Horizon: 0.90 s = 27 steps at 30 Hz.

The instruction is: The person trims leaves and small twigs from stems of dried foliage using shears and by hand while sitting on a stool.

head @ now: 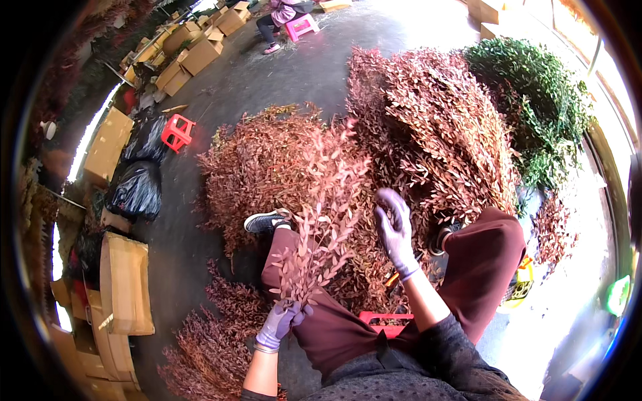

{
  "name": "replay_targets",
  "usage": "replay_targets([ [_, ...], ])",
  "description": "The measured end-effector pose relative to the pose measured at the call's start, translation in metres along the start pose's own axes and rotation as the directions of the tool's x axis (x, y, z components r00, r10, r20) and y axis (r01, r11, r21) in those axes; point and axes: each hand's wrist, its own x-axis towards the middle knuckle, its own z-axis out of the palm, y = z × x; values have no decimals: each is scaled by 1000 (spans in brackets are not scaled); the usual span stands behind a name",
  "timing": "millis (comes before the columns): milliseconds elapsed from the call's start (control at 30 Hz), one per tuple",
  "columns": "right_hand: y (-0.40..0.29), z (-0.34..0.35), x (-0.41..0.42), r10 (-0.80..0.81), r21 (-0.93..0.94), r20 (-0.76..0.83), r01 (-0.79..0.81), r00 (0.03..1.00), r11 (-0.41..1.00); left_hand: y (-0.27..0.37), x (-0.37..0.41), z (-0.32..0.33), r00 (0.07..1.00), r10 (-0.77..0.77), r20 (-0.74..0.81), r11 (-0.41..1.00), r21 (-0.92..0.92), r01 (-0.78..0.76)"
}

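Note:
My left hand (285, 322), in a light purple glove, is closed round the lower stems of a bunch of reddish-pink leafy branches (321, 235), which stands up and away from me over my leg. My right hand (395, 228), gloved alike, is raised over the heap with its fingers curved and apart, holding nothing. Beyond the bunch lies a pile of reddish-brown leafy branches (256, 165). A larger pile of such branches (446, 115) spreads at the upper right. More cut branches (210, 351) lie on the floor beside my left forearm.
Green foliage (531, 95) is heaped at the far right. A red plastic stool (178, 132), black plastic bags (136, 190) and cardboard boxes (128, 285) stand at the left. A person (281, 15) sits by a pink stool (301, 27) further off. Between my legs shows a red plastic edge (386, 331).

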Motion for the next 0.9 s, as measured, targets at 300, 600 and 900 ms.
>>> replay_targets([
  [300,0,-17,66,202,304,216,-262,955,916,-8,-9,10,999,-28,21,1000,10,28],
  [600,10,-19,55,351,454,256,-433,900,778,-16,-11,10,996,-78,49,996,-36,80],
  [900,30,-13,48,275,420,107,-294,955,858,-7,-20,17,996,-85,32,996,18,85],
])
